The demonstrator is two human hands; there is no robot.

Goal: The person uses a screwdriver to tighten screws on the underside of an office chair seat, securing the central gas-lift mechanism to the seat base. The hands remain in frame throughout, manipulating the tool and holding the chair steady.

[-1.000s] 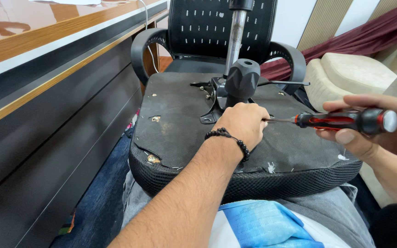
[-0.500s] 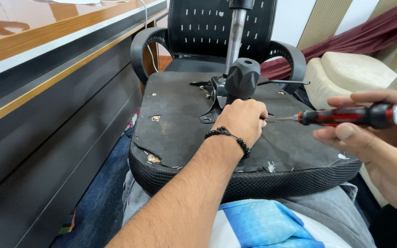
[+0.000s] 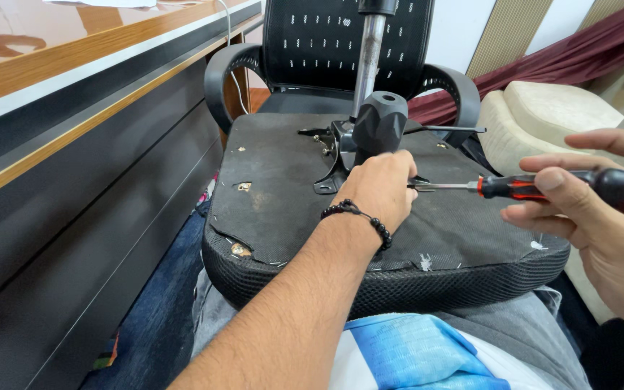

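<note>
An upturned black chair seat [image 3: 283, 180] rests on my lap, underside up, with its metal mechanism [image 3: 341, 144] and gas-lift column [image 3: 368, 58] standing at the centre. My left hand [image 3: 380, 189], with a black bead bracelet at the wrist, is closed at the base of the mechanism; what it pinches is hidden. My right hand [image 3: 590, 209] holds a red and black screwdriver [image 3: 536, 188] level by its handle. The shaft points left and its tip meets my left hand's fingers.
A wood-topped desk with dark panels [image 3: 74, 166] runs along the left. A second black mesh office chair [image 3: 348, 43] stands behind the seat. A cream sofa [image 3: 557, 108] and dark red curtain [image 3: 586, 43] lie at the right. The seat's underside is torn near its front-left edge [image 3: 240, 249].
My right hand has loosened and shifted its fingers along the screwdriver handle, which stays level at the same spot. My left hand stays at the mechanism.
</note>
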